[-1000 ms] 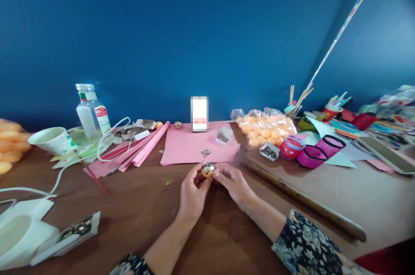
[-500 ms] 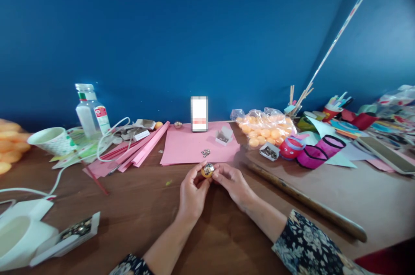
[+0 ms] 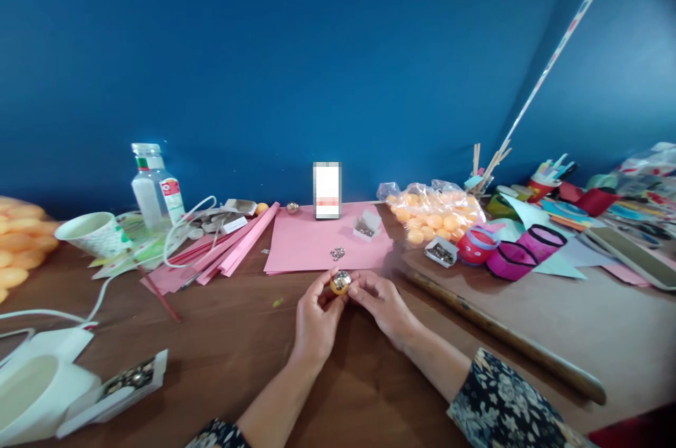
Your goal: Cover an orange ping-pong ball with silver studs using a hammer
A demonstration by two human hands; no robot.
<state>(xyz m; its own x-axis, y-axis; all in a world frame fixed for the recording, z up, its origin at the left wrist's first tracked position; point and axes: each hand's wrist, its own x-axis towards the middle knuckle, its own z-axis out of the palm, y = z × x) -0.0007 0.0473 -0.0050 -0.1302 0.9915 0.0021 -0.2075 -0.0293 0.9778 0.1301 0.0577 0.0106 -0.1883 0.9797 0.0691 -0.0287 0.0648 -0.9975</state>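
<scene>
Orange ball [image 3: 340, 283] with silvery studs sits pinched between your fingers: left hand [image 3: 315, 319] and right hand [image 3: 383, 301] both clamp it from either side, just above the counter [image 3: 222, 342], just short of the pink paper [image 3: 317, 244].

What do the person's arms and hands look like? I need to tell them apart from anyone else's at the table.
Both hands, the left hand and the right hand, are bare, with no gloves, and the forearms are uncovered. Each arm wears a dark sleeve printed with pale flowers, ending near the elbow.
</scene>
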